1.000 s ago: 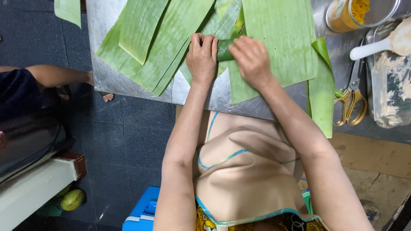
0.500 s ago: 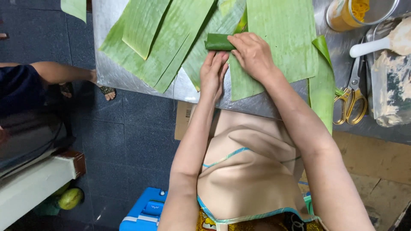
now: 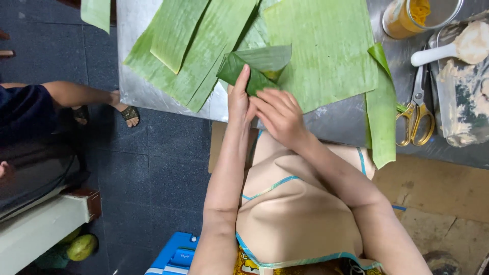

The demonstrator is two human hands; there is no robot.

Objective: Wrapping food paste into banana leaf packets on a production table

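A folded banana leaf parcel (image 3: 257, 65), dark green with one flap lifted, is held at the near edge of the metal table (image 3: 137, 86). My left hand (image 3: 238, 99) grips its left side with the fingers pointing up along the fold. My right hand (image 3: 279, 114) presses on the parcel's lower right part with the fingers bent. Flat banana leaves (image 3: 326, 51) lie under and behind the parcel.
Several long leaf strips (image 3: 178, 46) lie on the left of the table, and a folded strip (image 3: 383, 107) hangs over the near edge. Gold-handled scissors (image 3: 417, 114), a tray of pale dough (image 3: 466, 97) with a white spoon (image 3: 448, 51), and a jar (image 3: 407, 18) stand right. Another person's sandalled foot (image 3: 125, 109) is at left.
The leaf was a tight roll on the table; now it is a folded parcel with a raised flap, pulled nearer to me. Both hands have shifted toward the table's near edge.
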